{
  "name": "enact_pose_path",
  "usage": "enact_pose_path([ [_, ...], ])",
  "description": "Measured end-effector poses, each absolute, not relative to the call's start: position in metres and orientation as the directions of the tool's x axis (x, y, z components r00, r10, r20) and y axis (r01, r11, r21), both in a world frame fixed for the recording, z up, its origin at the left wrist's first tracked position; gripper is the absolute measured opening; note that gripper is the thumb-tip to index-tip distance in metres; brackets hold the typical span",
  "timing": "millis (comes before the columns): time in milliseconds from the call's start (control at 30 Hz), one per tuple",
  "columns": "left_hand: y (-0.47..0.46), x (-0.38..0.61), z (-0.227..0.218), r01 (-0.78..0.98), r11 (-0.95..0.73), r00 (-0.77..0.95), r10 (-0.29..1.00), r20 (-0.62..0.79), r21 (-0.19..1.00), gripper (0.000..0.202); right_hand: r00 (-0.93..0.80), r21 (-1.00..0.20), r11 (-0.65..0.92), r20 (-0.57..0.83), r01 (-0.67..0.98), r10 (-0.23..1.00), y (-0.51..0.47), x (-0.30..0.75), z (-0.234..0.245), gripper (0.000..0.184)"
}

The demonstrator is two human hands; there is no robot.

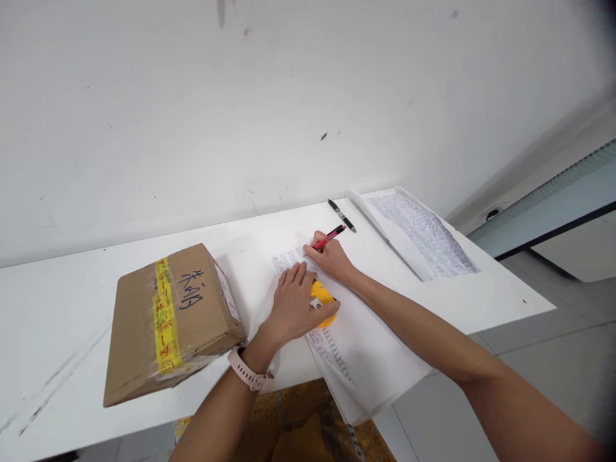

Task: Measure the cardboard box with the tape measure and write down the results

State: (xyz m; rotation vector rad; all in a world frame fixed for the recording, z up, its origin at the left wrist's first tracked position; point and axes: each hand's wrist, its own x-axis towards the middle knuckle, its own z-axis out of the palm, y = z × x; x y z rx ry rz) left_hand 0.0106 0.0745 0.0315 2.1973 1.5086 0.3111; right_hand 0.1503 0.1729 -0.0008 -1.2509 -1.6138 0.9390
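My right hand (331, 258) is closed round a red and black pen (328, 238), its lower end over the upper part of a sheet of paper (375, 340) with rows of writing. The pen's tip is hidden by my fingers. Just below, my left hand (294, 298) rests on the same paper, thumb and fingers round a yellow tape measure (323, 304). A pale pink band (250, 372) circles my left wrist. The sheet's lower end hangs over the table's front edge.
A cardboard box (137, 321) with yellow tape and handwriting stands left on the white table (58, 333). Behind my right hand lies a black pen (341, 215). Densely written sheets (423, 234) lie at the right. A wall (216, 128) backs the table.
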Motion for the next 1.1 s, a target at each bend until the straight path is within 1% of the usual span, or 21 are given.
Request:
enact_pose_path([
  [267,0.0753,0.0102,0.0294,0.825,-0.311,0.376,0.925,-0.047,0.471,0.073,-0.115,-0.925,0.214,0.187,0.313,0.976,0.1743,0.1501,-0.0023,0.026],
  [1100,0.0751,0.0094,0.0280,0.813,-0.315,0.379,0.925,-0.035,0.490,0.071,-0.092,-0.918,0.207,0.187,0.338,0.978,0.1761,0.1513,-0.0047,0.024],
])
